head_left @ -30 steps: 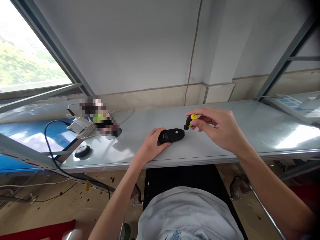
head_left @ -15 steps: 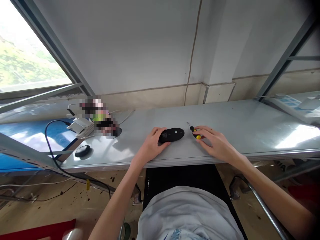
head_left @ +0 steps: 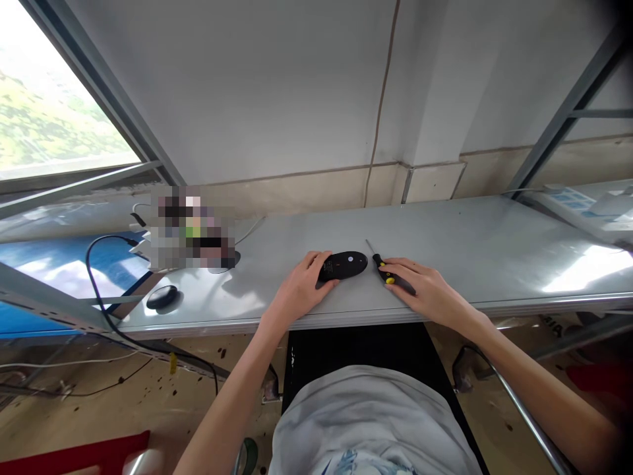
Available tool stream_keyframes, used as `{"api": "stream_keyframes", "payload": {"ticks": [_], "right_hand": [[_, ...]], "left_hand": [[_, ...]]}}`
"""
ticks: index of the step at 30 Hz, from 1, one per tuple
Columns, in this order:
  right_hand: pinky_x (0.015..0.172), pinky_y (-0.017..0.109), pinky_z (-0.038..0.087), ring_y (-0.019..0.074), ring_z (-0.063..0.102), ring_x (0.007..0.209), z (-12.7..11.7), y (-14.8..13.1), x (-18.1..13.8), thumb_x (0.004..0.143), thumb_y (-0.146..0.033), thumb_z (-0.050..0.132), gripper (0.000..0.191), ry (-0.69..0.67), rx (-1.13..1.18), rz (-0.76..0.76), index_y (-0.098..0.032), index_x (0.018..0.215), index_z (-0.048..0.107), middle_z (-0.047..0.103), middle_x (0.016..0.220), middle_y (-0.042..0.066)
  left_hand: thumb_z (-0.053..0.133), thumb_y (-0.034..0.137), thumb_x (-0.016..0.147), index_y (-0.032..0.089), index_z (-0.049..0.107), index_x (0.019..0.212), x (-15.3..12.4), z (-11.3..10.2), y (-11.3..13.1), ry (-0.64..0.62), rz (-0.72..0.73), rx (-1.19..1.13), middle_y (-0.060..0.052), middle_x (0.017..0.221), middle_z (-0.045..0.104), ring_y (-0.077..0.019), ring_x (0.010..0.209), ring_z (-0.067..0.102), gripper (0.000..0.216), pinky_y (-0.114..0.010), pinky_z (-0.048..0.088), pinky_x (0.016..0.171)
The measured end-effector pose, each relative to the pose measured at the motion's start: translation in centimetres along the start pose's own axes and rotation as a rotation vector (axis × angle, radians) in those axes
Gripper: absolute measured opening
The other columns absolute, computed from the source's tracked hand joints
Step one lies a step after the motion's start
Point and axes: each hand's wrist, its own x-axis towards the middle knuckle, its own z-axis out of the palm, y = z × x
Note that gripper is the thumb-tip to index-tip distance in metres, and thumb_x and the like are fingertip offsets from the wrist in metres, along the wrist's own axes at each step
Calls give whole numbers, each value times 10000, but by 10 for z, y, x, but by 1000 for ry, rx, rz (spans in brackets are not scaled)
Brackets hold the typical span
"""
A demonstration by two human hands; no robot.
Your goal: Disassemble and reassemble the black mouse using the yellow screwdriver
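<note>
A black computer mouse lies with its underside up on the grey table, a small pale round spot and fine print on it. My left hand grips its left end, thumb at the near edge and fingers at the far one. Just to the right, my right hand is closed around a black and yellow screwdriver. The screwdriver's thin metal shaft points away and to the left, its tip close past the mouse's right end and apart from it. Part of the handle is hidden under my fingers.
A round black object sits at the table's left end. Behind it are white boxes, a blurred-out patch and a black cable hanging past the metal frame. The grey table runs along the wall; its front edge is just before me.
The screwdriver has turned in my right hand, and more of its handle shows under the palm. Its tip has shifted slightly left. My left hand and the mouse have moved slightly right.
</note>
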Motion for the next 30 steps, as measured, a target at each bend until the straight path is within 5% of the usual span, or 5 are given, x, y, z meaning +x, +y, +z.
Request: {"api": "stream_keyframes", "payload": {"ticks": [7,14,19,30], "right_hand": [[1026,528,564,323,658,1217,-6,-6,7,1033,-371,521,340,34,13,1,-257,1338,619,648,1359,133],[1132,614,433,407,445,1425,14,-11,28,1014,-515,540,529,40,-141,15,-162,1408,537,543,1482,199],[1108,589,453,395,513,1335,25,-14,37,1014,-434,561,406,48,-170,-65,-156,1308,564,625,1340,186],[1002,575,522,396,521,1330,21,-18,27,1022,-291,544,255,88,-150,-105,-194,1253,499,637,1263,179]], "left_hand": [[512,389,1038,273,364,1524,-1,5,0,19,45,108,-130,1501,480,-330,1218,614,522,-444,540,943],[521,348,1035,291,373,1525,0,5,5,25,66,119,-139,1444,452,-295,1125,624,515,-422,554,899],[523,393,1033,303,399,1531,0,3,5,42,56,162,-120,1212,467,-246,975,595,521,-362,559,775],[462,320,1048,365,244,1625,-4,3,0,4,131,175,-119,1353,534,-258,1008,652,617,-385,577,817]]}}
